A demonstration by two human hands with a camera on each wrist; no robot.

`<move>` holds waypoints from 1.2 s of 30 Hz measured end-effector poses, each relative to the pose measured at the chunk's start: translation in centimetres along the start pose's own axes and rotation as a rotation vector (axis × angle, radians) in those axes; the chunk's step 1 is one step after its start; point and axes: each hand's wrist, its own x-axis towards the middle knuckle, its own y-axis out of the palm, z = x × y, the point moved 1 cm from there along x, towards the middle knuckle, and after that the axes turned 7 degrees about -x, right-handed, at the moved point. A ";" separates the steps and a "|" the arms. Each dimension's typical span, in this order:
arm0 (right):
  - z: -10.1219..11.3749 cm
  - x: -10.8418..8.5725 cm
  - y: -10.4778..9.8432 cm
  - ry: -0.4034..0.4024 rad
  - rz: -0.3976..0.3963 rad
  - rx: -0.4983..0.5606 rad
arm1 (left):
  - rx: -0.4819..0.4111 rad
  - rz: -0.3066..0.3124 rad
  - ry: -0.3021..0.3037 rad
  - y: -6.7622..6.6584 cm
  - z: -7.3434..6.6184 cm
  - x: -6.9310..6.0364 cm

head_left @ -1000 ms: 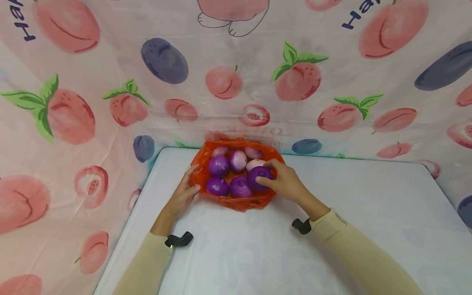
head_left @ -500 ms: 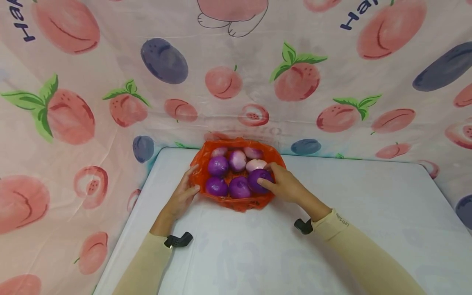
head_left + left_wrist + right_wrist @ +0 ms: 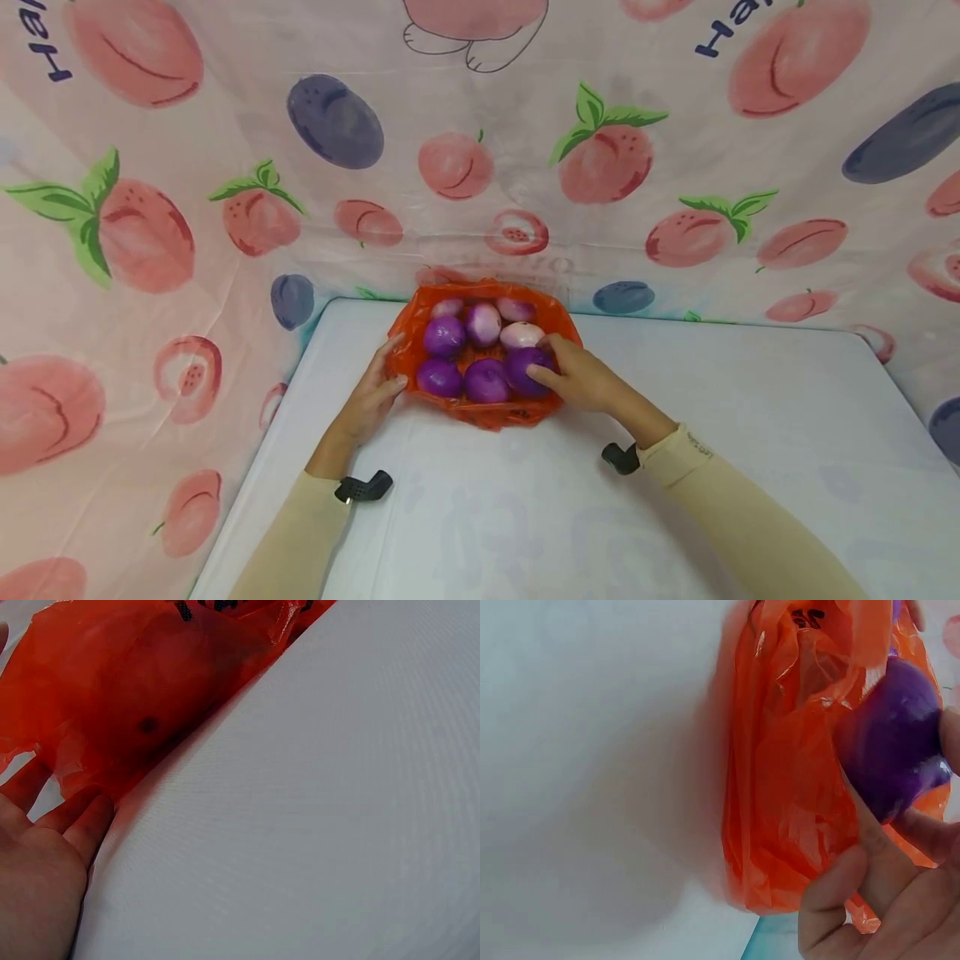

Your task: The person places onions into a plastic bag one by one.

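Observation:
An orange-red plastic bag with its mouth turned up lies at the back of the table, with several red onions in it. My left hand holds the bag's left side, thumb at the front and fingers at the outer wall. In the left wrist view its fingertips touch the film low down. At the right side my right hand grips a dark purple onion between thumb and fingers, inside the rim. A paler onion sits behind it. The onion's underside is hidden in the head view.
A white table stretches out to the right and in front of the bag. Behind and to the left hangs a pink curtain printed with fruit, close to the bag's back edge.
The onion in my right hand has moved slightly down and towards the bag's right side. The front onions have shifted a little. My left hand stays in place.

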 end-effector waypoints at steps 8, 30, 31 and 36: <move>-0.2 0.0 0.3 0.013 -0.015 -0.053 | 0.013 -0.011 -0.003 -0.1 0.1 0.1; -0.7 0.5 1.3 0.058 -0.062 -0.111 | 0.005 -0.010 0.008 0.1 0.1 0.1; -0.8 0.5 1.3 0.064 -0.062 -0.108 | 0.005 -0.009 0.007 0.1 0.1 0.1; -0.9 0.4 1.1 0.070 -0.077 -0.105 | 0.005 -0.014 0.001 0.1 0.0 0.1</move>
